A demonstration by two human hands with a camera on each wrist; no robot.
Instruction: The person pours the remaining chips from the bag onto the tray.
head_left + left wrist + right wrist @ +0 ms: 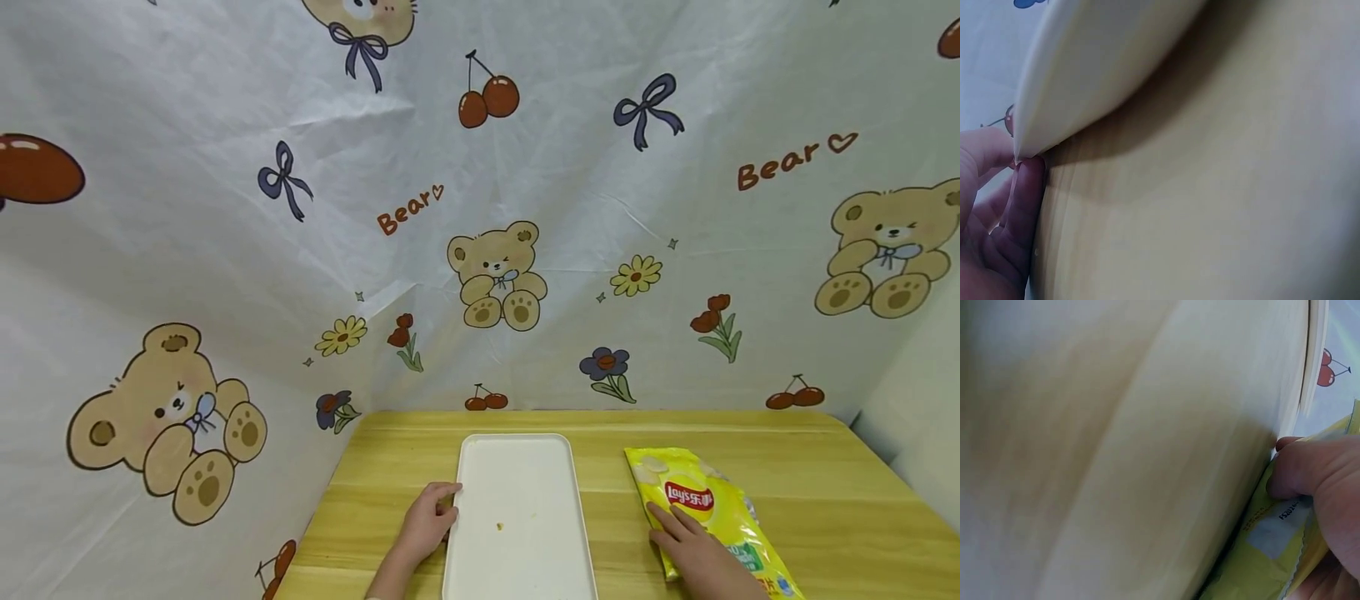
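A white rectangular tray [517, 500] lies lengthwise on the wooden table, with a small brown crumb [500, 526] on it. At its left rim, my left hand [429, 521] pinches the edge; the left wrist view has the tray's rim [1079, 81] between the thumb [1027, 187] and the fingers. To the right of the tray is a yellow Lay's chip bag [697, 500]. My right hand [693, 554] grips its left side, fingers over the printed front. In the right wrist view, the thumb [1297, 469] presses the bag's back [1254, 556] near a printed date.
The wooden table [840, 492] stretches to the right of the bag and a strip of it shows left of the tray. A white cloth [555, 175] with bears, cherries and bows hangs behind the table and along its left side.
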